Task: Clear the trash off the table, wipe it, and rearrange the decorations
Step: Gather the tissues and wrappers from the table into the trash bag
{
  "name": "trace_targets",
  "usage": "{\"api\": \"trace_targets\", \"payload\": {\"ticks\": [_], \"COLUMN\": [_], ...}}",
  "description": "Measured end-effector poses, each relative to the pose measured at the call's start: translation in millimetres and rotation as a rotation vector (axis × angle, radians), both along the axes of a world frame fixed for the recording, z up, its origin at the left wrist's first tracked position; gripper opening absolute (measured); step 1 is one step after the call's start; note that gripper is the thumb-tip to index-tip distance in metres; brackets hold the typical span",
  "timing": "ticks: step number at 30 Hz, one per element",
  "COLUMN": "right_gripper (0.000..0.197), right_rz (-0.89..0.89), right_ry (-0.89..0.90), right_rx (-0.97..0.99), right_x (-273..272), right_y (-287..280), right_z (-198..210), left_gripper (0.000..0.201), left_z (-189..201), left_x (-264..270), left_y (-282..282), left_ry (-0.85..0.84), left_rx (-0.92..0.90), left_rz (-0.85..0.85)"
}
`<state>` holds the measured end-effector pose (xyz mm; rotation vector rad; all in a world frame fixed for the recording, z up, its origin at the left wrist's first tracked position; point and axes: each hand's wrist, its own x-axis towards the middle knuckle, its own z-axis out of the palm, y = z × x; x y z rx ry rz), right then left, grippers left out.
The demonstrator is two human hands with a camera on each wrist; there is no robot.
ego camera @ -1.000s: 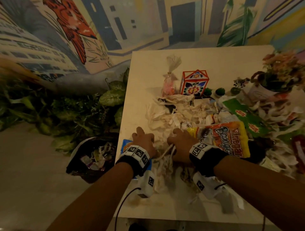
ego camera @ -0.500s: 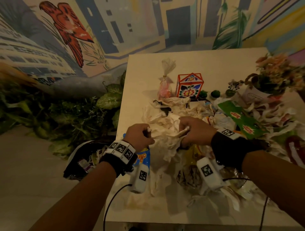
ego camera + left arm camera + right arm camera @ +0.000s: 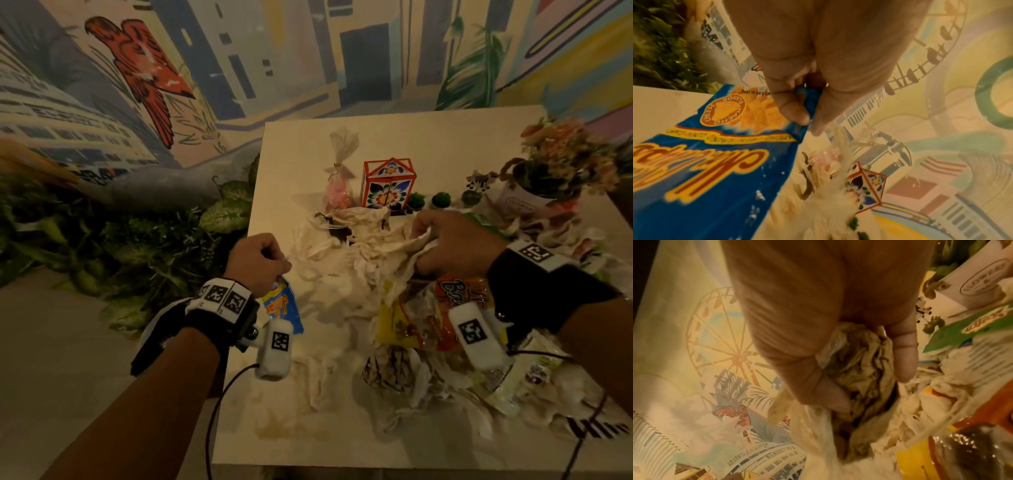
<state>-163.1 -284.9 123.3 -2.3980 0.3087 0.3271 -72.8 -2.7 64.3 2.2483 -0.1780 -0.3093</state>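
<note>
From the head view, a person stands at a white table (image 3: 428, 442) covered in trash. The left hand (image 3: 255, 262) is curled and pinches the top of a blue chip bag (image 3: 282, 310) at the table's left edge. The right hand (image 3: 452, 245) grabs a bunch of crumpled paper (image 3: 346, 260) in the middle. An orange snack bag (image 3: 459, 298) lies just under that wrist. A painted box (image 3: 388, 186), a candy bag (image 3: 337, 192) and a flower pot (image 3: 524, 200) stand at the back.

In the left wrist view, the thumb and fingers (image 3: 791, 112) squeeze the bag's corner, and the bag hangs down.

In the right wrist view, the fingers (image 3: 904, 356) wrap around wadded paper.

This looks like the trash-clearing step, with lots still left. Next, both handfuls likely need carrying off the table to wherever the trash goes. No bin can be made out clearly here.
</note>
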Motion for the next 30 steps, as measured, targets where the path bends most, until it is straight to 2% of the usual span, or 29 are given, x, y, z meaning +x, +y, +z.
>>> {"api": "trace_targets", "payload": {"ticks": [6, 9, 11, 15, 17, 20, 23, 30], "right_gripper": [0.021, 0.023, 0.022, 0.019, 0.02, 0.023, 0.018, 0.018], "right_rz": [-0.02, -0.042, -0.067, -0.052, -0.033, 0.013, 0.027, 0.052], "right_ry": [-0.163, -0.199, -0.216, -0.232, -0.229, -0.23, -0.218, -0.14], "right_rx": [0.024, 0.031, 0.054, 0.092, 0.124, 0.156, 0.192, 0.287], "right_x": [9.5, 18.8, 23.7, 32.7, 38.9, 51.3, 67.3, 106.4], "right_y": [1.6, 9.4, 16.9, 44.3, 63.4, 100.8, 146.9, 260.7], "right_z": [12.2, 18.7, 19.9, 20.5, 20.6, 18.5, 9.9, -27.3], "left_gripper": [0.031, 0.02, 0.017, 0.036, 0.032, 0.019, 0.019, 0.027], "left_z": [29.9, 51.5, 61.9, 67.7, 65.7, 53.3, 33.6, -64.6], "left_x": [6.1, 9.9, 14.4, 25.8, 30.4, 38.4, 49.1, 72.6], "left_y": [1.2, 5.6, 16.7, 60.1, 86.1, 126.8, 173.1, 272.6], "left_ry": [-0.077, -0.123, -0.171, -0.253, -0.271, -0.307, -0.309, -0.1], "left_rx": [-0.254, -0.351, -0.363, -0.324, -0.298, -0.199, -0.09, 0.057], "left_rz": [0.093, 0.118, 0.124, 0.164, 0.204, 0.236, 0.284, 0.362]}}
